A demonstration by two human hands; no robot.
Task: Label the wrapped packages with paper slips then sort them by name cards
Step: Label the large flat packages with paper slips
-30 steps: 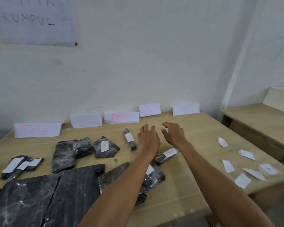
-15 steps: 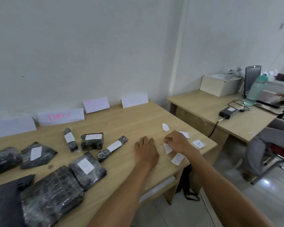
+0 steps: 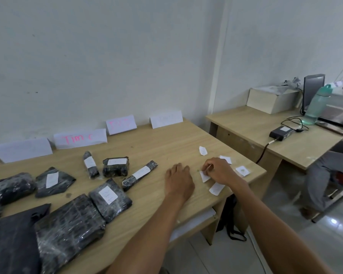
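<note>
Nearest, at the lower left of the frame, a large wrapped package (image 3: 69,228) in dark glossy film lies on the pale wooden worktop (image 3: 147,210) with no slip on it, touching a smaller labelled package (image 3: 110,198) just above it. Both bare forearms reach up from the bottom edge. The left hand (image 3: 179,181) lies flat on the worktop at centre frame, its grip released and its fingers straight, holding nothing. Just to its right, the right hand (image 3: 220,172) has its grip closed in a pinch on the upper edge of a white paper slip (image 3: 204,176), which rests on the wood. Four loose slips (image 3: 216,188) lie scattered round that hand near the worktop's right corner. Left of the hands, five more packages (image 3: 116,167) sit in a loose row across the middle left; four carry white slips, and the rounded bundle (image 3: 15,187) at the far left shows none. Beyond them, four folded name cards (image 3: 80,138) stand along the wall, one reading "Tim C" in pink; the others are too faint to read. At the upper right, a second desk (image 3: 265,139) holds a green bottle (image 3: 317,104), a dark screen (image 3: 313,89), a pale box (image 3: 271,99) and a black adapter (image 3: 280,133) with its cable.
</note>
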